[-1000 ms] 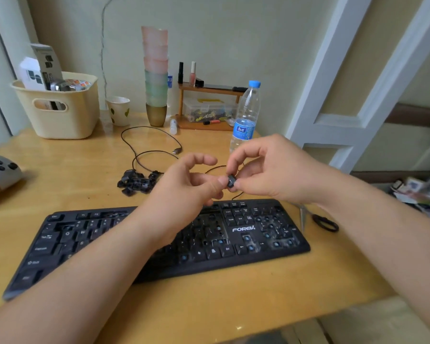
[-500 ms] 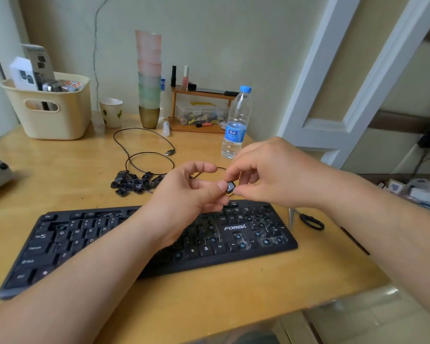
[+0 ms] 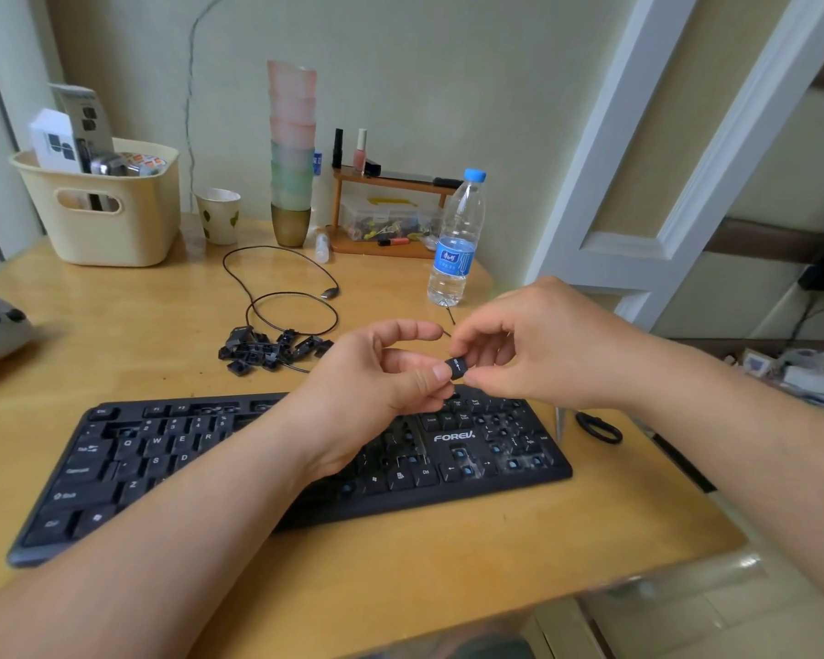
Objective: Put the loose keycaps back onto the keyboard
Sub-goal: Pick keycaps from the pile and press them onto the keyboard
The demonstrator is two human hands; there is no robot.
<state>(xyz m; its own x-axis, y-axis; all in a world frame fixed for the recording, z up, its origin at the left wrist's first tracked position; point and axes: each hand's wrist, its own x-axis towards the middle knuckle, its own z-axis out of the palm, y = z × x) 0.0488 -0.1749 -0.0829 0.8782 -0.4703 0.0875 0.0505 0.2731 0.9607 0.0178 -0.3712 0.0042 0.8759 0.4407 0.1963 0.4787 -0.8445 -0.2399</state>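
Observation:
A black keyboard (image 3: 172,463) lies on the wooden table, with several bare key sockets on its right half. Both hands hover above its right middle. Between them is one black keycap (image 3: 456,367) with a white legend. My right hand (image 3: 543,344) pinches it with thumb and forefinger. My left hand (image 3: 377,387) touches its left side with the thumb tip, fingers curled. A heap of loose black keycaps (image 3: 267,351) sits on the table behind the keyboard, left of my left hand.
A black cable (image 3: 286,297) loops beside the heap. A water bottle (image 3: 455,244) stands behind my hands. Stacked cups (image 3: 292,154), a paper cup (image 3: 219,215), a cream basket (image 3: 110,211) and a small shelf (image 3: 391,211) line the wall. Scissors (image 3: 595,428) lie right of the keyboard.
The two hands stay together around the keycap. The cap has turned so that its printed top now faces the camera. The view shifted slightly.

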